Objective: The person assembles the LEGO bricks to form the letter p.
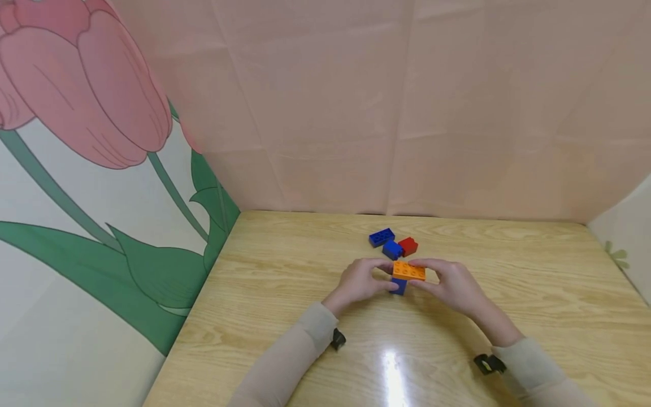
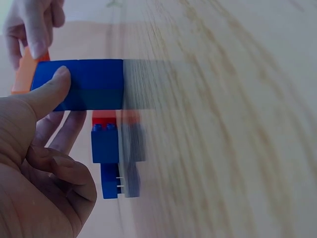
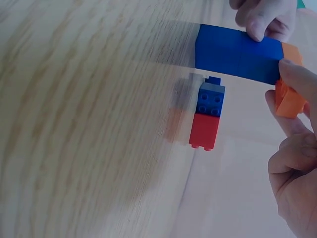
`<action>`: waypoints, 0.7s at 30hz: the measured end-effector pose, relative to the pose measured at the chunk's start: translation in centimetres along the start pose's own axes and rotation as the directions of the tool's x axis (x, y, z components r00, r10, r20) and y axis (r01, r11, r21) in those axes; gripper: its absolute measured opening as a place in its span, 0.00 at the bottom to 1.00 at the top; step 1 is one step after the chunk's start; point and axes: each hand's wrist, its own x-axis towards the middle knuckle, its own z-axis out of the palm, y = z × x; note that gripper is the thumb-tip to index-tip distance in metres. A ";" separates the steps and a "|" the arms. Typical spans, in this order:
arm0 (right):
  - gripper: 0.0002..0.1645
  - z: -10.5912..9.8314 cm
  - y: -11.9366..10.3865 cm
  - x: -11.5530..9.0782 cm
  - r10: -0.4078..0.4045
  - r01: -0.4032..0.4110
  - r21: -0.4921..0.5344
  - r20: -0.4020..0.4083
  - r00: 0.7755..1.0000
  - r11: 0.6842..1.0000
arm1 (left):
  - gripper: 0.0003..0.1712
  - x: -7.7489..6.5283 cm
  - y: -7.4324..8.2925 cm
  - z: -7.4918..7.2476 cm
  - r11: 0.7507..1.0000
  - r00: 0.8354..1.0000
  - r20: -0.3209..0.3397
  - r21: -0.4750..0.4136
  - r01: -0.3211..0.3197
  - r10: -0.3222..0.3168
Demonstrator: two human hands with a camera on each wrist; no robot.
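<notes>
A stack of blue toy building bricks (image 2: 99,82) stands upright on the table, with a seam between its two bricks. An orange brick (image 1: 409,271) lies across its top, studs up, and sticks out to the right past the blue. My left hand (image 1: 360,280) pinches the upper part of the blue stack from the left, the thumb flat on its near face in the left wrist view. From the other side, my right hand (image 1: 456,286) holds the overhanging end of the orange brick between thumb and fingers. The orange underside shows in the right wrist view.
Just behind the stack lie a dark blue brick (image 1: 381,237) on its side, a smaller blue brick (image 1: 392,250) and a red brick (image 1: 408,246), close together. The wooden table (image 1: 285,271) ends at a pink cloth backdrop (image 1: 325,141); a tulip-printed panel (image 1: 102,186) borders the left.
</notes>
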 end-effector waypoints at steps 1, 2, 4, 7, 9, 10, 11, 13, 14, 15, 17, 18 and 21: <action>0.26 0.0 -0.1 0.0 -0.004 0.004 -0.002 0.000 1.000 1.000 | 0.26 0.0 0.0 0.0 1.000 1.000 -0.001 0.000 -0.001 0.001; 0.26 0.0 -0.1 0.0 -0.002 0.002 -0.005 0.001 1.000 1.000 | 0.26 0.0 0.0 0.0 1.000 1.000 -0.001 0.000 -0.001 0.001; 0.26 0.0 -0.2 0.0 -0.002 0.002 -0.008 0.002 1.000 1.000 | 0.26 0.0 0.0 0.0 1.000 1.000 0.000 0.002 -0.001 0.001; 0.26 -0.1 -0.3 0.0 -0.002 0.002 -0.011 0.001 1.000 1.000 | 0.26 0.0 -0.1 0.0 1.000 1.000 0.003 0.002 0.004 -0.004; 0.25 -0.1 -0.4 0.0 0.003 -0.003 -0.014 0.004 1.000 1.000 | 0.26 0.0 -0.1 -0.1 1.000 1.000 0.006 0.001 0.006 -0.006; 0.25 -0.1 -0.4 0.0 0.005 -0.005 -0.013 0.005 1.000 1.000 | 0.26 0.0 0.0 -0.1 1.000 1.000 0.006 0.000 0.008 -0.008; 0.25 -0.1 -0.5 0.0 0.009 -0.009 -0.014 0.008 1.000 1.000 | 0.26 0.0 0.0 -0.1 1.000 1.000 0.005 -0.001 0.009 -0.009; 0.25 -0.1 -0.5 0.1 0.016 -0.016 -0.012 0.012 1.000 1.000 | 0.26 0.0 0.0 -0.1 1.000 1.000 0.005 0.000 0.011 -0.011; 0.25 -0.1 -0.5 0.1 0.021 -0.020 -0.013 0.014 1.000 1.000 | 0.26 0.0 0.0 -0.1 1.000 1.000 0.004 0.000 0.009 -0.009; 0.26 0.0 -0.5 0.0 0.026 -0.026 -0.011 0.017 1.000 1.000 | 0.26 0.0 0.0 -0.1 1.000 1.000 0.003 0.000 0.008 -0.008; 0.26 0.0 -0.4 0.0 0.040 -0.040 -0.004 0.023 0.999 0.999 | 0.26 0.0 0.0 -0.1 1.000 1.000 0.002 -0.001 0.006 -0.006; 0.26 0.1 -0.3 -0.1 0.047 -0.047 0.003 0.026 0.999 0.999 | 0.26 -0.1 0.0 -0.1 1.000 1.000 0.002 -0.002 0.004 -0.004; 0.26 0.3 -0.1 -0.2 0.074 -0.076 0.033 0.040 0.996 0.997 | 0.26 -0.1 0.0 0.0 1.000 1.000 0.001 -0.005 0.000 0.000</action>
